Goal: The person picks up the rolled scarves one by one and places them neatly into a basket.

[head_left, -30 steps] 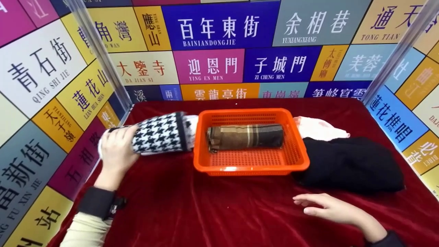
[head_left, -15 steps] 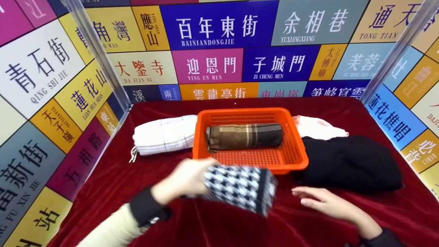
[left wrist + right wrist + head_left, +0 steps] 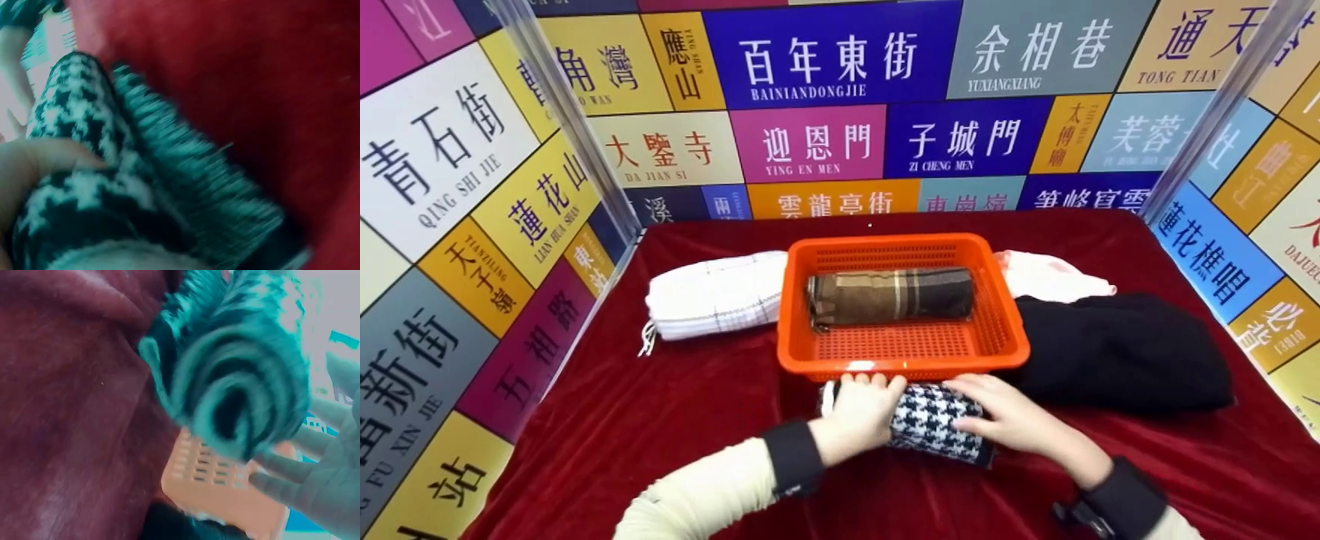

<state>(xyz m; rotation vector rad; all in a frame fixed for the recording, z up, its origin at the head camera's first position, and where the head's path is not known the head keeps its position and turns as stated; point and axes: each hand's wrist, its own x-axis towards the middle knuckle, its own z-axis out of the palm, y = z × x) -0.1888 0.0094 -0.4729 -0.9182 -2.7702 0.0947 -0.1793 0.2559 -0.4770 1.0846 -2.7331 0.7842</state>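
Note:
A rolled houndstooth scarf in black and white lies in front of the orange basket. My left hand grips its left part from above. In the left wrist view the thumb presses on the patterned roll, and the scarf's fringe trails along its side. Over the right end of the roll reaches my right hand, fingers extended. The right wrist view shows that hand's fingers spread straight beside the spiral end of the scarf roll.
Inside the basket lies a rolled brown plaid scarf. A white checked roll with tassels is left of the basket. On the right lie a black folded cloth and a white and pink cloth. Red velvet covers the table.
My left hand has carried the houndstooth scarf from atop the white checked roll to the basket's front. My right hand has moved left and up to the scarf's right end.

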